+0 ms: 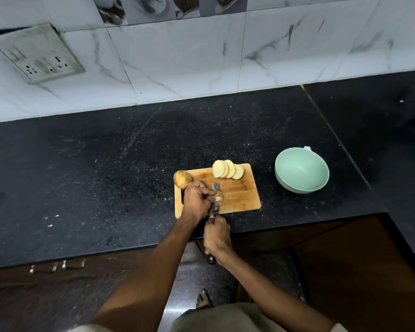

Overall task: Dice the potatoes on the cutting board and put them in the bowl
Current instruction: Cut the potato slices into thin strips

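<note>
head view, looking down: i am seeing a wooden cutting board (240,190) lying on the black speckled tabletop (106,176). my left hand (197,200) is curling over a small potato piece (219,195) near the board's front left part, its fingertips pinning the piece down. my right hand (217,237) is gripping the dark handle of a knife (214,202), fingers wrapped round it just off the board's near edge; the blade is running away from me and lying beside or against the held piece, though i cannot tell whether it is cutting in. a whole unpeeled potato (182,179) is sitting at the board's far left corner, overhanging the edge, just behind the left hand. a fanned row of pale potato slices (228,169) is leaning at the board's far edge, toward its right. a pale green bowl (301,170) is standing on the tabletop to the right of the board, apart from it, tilted toward me, with nothing showing inside. a switch and socket plate (37,53) is showing on the marble-patterned wall tiles (189,56) behind.
</note>
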